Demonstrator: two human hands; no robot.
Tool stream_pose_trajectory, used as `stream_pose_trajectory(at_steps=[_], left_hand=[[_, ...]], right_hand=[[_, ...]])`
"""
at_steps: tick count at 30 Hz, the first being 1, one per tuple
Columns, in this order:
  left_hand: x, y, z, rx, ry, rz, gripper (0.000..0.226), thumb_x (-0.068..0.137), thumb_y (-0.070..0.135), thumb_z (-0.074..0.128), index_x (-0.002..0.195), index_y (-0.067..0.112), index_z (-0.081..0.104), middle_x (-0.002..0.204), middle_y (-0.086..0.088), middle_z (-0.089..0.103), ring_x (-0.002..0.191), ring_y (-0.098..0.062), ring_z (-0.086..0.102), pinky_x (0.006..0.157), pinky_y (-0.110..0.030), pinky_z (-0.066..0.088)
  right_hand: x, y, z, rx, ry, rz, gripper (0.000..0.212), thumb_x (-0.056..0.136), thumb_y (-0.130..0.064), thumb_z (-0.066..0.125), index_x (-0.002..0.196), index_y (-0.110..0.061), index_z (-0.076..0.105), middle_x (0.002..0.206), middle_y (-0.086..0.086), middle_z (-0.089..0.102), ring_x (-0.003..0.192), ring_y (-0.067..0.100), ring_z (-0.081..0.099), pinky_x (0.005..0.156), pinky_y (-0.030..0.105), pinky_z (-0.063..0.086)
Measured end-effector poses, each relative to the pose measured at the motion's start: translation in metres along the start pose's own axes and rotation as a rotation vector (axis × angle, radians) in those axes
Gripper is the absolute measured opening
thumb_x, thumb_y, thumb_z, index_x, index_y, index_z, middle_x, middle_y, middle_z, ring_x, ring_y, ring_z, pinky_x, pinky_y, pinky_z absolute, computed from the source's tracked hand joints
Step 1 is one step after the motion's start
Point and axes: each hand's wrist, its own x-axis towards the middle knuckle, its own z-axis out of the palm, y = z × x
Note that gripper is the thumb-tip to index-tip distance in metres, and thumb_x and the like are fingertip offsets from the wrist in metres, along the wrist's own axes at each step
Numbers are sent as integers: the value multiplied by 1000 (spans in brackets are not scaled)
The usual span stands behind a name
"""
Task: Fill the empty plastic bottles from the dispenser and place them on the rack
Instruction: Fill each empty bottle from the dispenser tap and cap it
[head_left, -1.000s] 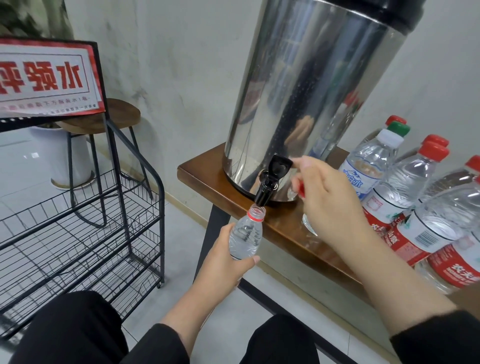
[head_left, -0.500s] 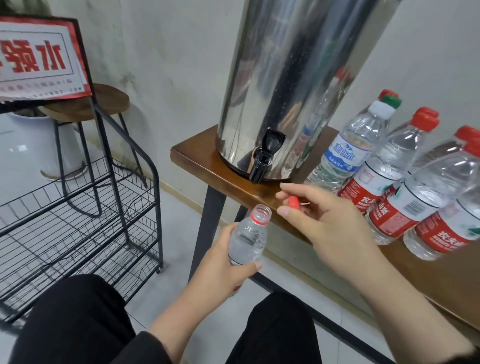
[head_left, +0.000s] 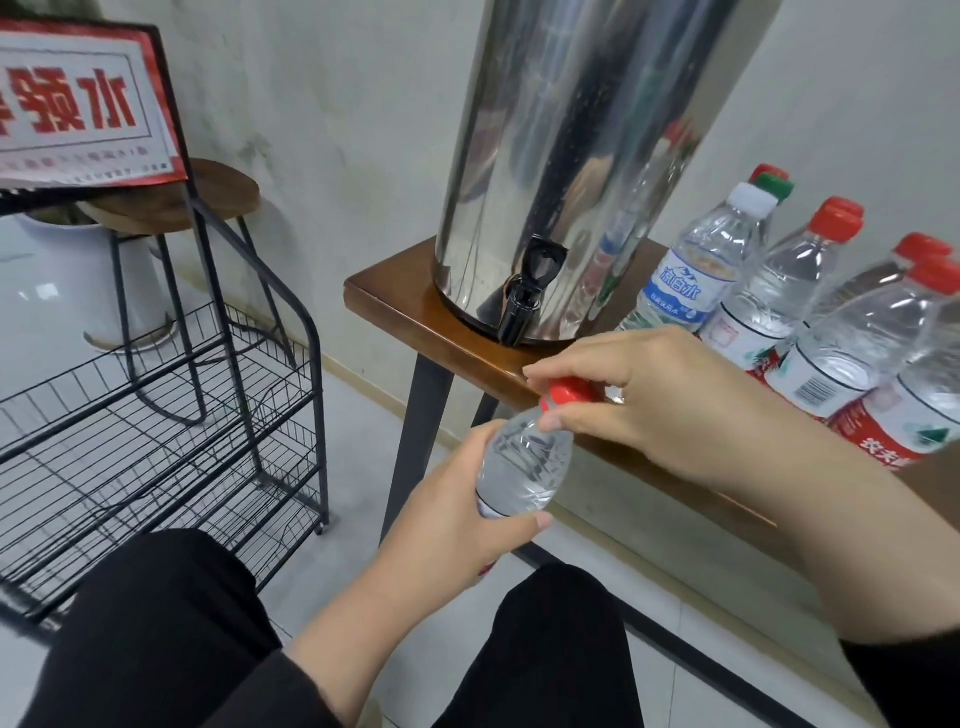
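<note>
While right fingertips (head_left: 550, 418) pinch a red cap (head_left: 567, 391) at the bottle's mouth — capping item.
Right hand (head_left: 660, 400): thumb and forefinger curled on the cap. Left hand (head_left: 457, 525): wrapped round a clear plastic bottle (head_left: 524, 467), held upright below the table edge (head_left: 467, 358). Steel dispenser (head_left: 571, 171) with black tap (head_left: 524, 296) at 12 o'clock; capped bottles (head_left: 810, 291) at 2 o'clock; wire rack (head_left: 156, 441) at 9 o'clock — no bottles visible on it.
</note>
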Motion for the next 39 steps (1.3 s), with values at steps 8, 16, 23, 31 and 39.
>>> stream_pose_trajectory(at_steps=[8, 16, 23, 31, 39], left_hand=[[-6, 13, -6, 29, 15, 12, 68, 80, 40, 84, 133, 56, 43, 118, 27, 64, 114, 0, 62, 91, -20, 55], [-5, 18, -17, 70, 36, 22, 70, 79, 45, 83, 135, 58, 42, 120, 26, 65, 115, -2, 62, 97, -32, 55], [-5, 23, -22, 49, 27, 21, 69, 81, 38, 84, 134, 56, 44, 121, 26, 66, 116, -2, 63, 98, -28, 55], [-5, 28, -27, 48, -34, -28, 63, 81, 34, 85, 129, 54, 49, 113, 24, 69, 110, -3, 67, 96, -31, 58], [-1, 40, -27, 158, -72, 5, 67, 78, 40, 85, 128, 60, 45, 113, 30, 68, 107, 3, 66, 93, -24, 54]], right_hand=[[8, -6, -13, -85, -43, -33, 48, 88, -55, 64, 130, -32, 69, 118, -21, 68, 105, -13, 49, 89, -2, 35], [6, 1, -12, 86, 45, 60, 49, 75, -69, 58, 112, -40, 74, 97, -31, 65, 88, -16, 57, 77, 5, 41], [4, 5, -12, 218, 2, 65, 40, 82, -65, 54, 113, -46, 68, 100, -23, 69, 94, -7, 60, 79, 12, 45], [8, 7, -5, 298, 17, 73, 37, 80, -67, 59, 105, -40, 66, 89, -7, 67, 81, 10, 62, 77, 32, 51], [2, 10, -2, 388, 130, 95, 41, 77, -68, 69, 83, -28, 62, 71, -5, 58, 67, 16, 56, 67, 42, 50]])
